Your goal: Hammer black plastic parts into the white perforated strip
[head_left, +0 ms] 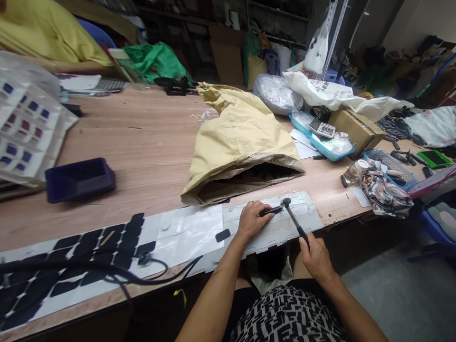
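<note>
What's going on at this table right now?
A person sits at a wooden table. The left hand pins a narrow black piece on a pale sheet at the table's near edge. The right hand grips a small hammer, its head by the end of that piece. Behind them lies an open yellow sack. Further left, black pads sit in rows.

- A workshop: a long wooden worktable (142,142) full of work stuff.
- Rows of cut black pieces (89,256) near its front edge.
- Boxes (228,54) and shelves (278,28) behind.
</note>
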A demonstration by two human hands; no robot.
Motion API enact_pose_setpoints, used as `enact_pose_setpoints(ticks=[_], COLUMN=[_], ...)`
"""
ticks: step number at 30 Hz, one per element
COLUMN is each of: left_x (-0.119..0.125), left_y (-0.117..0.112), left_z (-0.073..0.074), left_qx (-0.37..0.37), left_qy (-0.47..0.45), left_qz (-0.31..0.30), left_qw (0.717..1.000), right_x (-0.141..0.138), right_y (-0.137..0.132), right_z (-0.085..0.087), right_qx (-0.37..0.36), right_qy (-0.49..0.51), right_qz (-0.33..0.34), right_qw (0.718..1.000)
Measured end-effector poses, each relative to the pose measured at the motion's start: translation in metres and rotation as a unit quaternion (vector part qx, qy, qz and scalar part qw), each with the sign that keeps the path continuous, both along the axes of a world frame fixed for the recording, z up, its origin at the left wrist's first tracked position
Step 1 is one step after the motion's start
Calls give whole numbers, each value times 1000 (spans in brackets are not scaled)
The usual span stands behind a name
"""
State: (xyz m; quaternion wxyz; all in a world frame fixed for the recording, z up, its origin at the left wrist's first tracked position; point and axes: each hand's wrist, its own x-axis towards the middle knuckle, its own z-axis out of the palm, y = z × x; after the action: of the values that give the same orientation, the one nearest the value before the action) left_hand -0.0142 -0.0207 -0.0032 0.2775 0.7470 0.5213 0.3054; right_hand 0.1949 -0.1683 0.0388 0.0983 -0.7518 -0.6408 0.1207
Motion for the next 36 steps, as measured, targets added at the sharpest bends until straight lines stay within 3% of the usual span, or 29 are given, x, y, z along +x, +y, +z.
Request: enact_pose_setpoints(ticks=[18, 23, 31, 34, 36], left_x=[2, 1, 1, -1, -4], left_y=[1, 0, 3, -9, -30], left_z=[1, 2, 4, 14, 22], left_qx=[1, 5, 7, 3, -10], left_qy=[1, 2, -5, -37, -71], left_qz=[8, 5, 1, -14, -40], left_qw=[1000, 1000, 1000, 999, 997], right_x=[-12, 11, 44, 43, 43], right_y=[5, 9, 11, 12, 12], right_z=[4, 0, -1, -5, -8], right_qx=[-14, -2, -39, -53, -59], right_qy=[3, 7, -35, -49, -48], right_qz=[49, -20, -137, -144, -138], right_qw=[999, 1000, 989, 987, 987])
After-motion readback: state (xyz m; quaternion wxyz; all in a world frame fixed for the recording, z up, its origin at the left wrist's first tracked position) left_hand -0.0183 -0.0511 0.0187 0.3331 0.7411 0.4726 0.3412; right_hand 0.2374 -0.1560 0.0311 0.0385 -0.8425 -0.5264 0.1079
